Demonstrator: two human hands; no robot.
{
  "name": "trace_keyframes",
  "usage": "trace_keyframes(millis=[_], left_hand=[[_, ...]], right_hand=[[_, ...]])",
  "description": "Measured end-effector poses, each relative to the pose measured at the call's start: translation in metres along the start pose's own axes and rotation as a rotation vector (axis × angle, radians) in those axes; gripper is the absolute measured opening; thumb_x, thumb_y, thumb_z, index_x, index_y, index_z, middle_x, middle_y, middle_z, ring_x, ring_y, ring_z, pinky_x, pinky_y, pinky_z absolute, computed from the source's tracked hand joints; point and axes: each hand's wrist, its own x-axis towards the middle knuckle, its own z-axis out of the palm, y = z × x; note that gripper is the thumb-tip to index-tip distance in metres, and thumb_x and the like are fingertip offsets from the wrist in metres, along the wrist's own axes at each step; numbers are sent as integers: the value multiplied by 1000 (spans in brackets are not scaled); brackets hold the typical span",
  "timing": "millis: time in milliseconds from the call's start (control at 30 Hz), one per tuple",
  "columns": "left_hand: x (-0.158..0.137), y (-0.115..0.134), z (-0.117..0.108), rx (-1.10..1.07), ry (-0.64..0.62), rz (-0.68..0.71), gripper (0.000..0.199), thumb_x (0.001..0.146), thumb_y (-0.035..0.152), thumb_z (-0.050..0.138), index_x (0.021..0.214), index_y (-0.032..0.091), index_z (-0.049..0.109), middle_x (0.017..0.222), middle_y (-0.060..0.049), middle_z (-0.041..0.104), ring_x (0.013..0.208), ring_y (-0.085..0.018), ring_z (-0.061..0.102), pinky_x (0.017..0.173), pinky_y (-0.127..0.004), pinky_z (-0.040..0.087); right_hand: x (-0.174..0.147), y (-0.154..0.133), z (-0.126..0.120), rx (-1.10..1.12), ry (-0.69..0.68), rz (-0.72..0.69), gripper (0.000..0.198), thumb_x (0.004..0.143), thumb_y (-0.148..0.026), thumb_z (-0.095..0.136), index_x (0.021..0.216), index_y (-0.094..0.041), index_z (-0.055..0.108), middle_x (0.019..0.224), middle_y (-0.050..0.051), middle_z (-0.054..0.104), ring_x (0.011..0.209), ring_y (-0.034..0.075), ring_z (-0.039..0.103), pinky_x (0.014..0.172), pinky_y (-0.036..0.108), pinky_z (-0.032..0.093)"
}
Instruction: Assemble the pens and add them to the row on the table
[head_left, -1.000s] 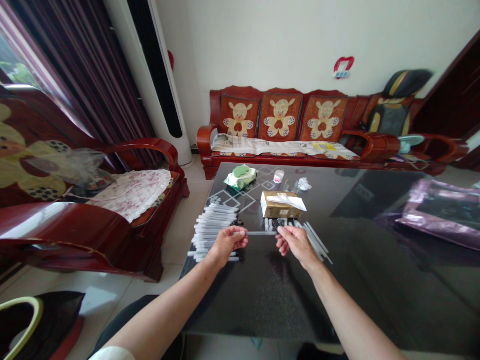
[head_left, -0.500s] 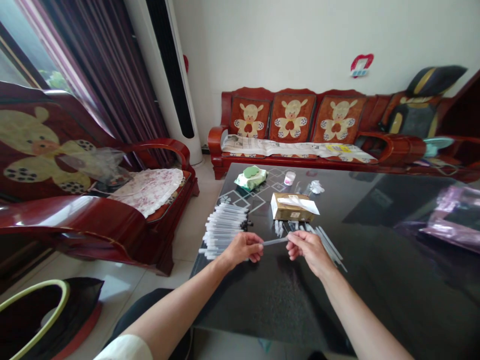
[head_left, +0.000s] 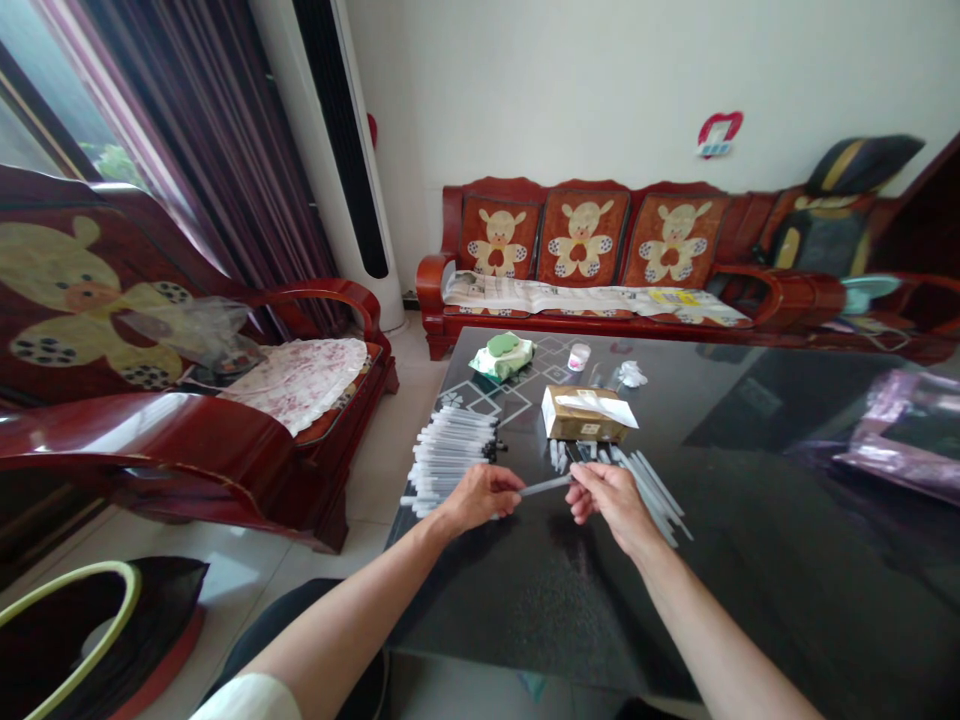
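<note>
A slim, translucent white pen barrel (head_left: pixel 545 486) stretches between my two hands above the dark table. My left hand (head_left: pixel 489 494) pinches its left end, and my right hand (head_left: pixel 604 492) grips the right end between thumb and fingertips. Whatever sits at that right end is hidden by the fingers. Just left of my left hand lies a stacked row of pens (head_left: pixel 454 450), whitish with black tips pointing right. Beside and behind my right hand, several loose pale tubes (head_left: pixel 654 485) lie slanted on the tabletop. Small clear and black parts (head_left: pixel 568 455) sit in front of the tissue pack.
On the glossy black table (head_left: pixel 750 560) stand a tissue pack (head_left: pixel 589 415), green wet wipes (head_left: pixel 502 357), a small white tub (head_left: pixel 578 357) and crumpled tissue (head_left: pixel 632 374). Purple plastic packaging (head_left: pixel 907 430) lies at right. A bin (head_left: pixel 112 630) stands on the floor at lower left.
Both hands have shifted very slightly left with the pen barrel still between them. The barrel tilts a little more, its right end higher. The camera view moved slightly.
</note>
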Motion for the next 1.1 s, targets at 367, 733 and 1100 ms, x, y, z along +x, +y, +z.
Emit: trace_keyframes(millis=[367,733,1100], left_hand=[[-2,11,0,-59,22,-62,27,71,31,67,88,11,70,60,-5,63,53,-12,56,52,-22,45],[2,18,-7,-96,98,-25,22,67,28,69,82,12,68,57,-3,62,49,-11,55,49,-21,43],[4,21,-4,-59,105,-38,20,67,26,69,82,11,68,56,-3,62,50,-11,54,50,-21,44]], right_hand=[[-6,-10,-2,-16,-19,-43,32,71,-43,69,76,-12,62,61,6,66,47,14,61,43,25,52],[1,-2,-15,87,5,-17,36,67,-43,73,78,-11,63,62,7,67,49,16,62,46,29,54],[4,-4,-17,108,-16,-34,31,70,-40,71,81,-11,62,66,8,68,51,16,63,50,30,55]])
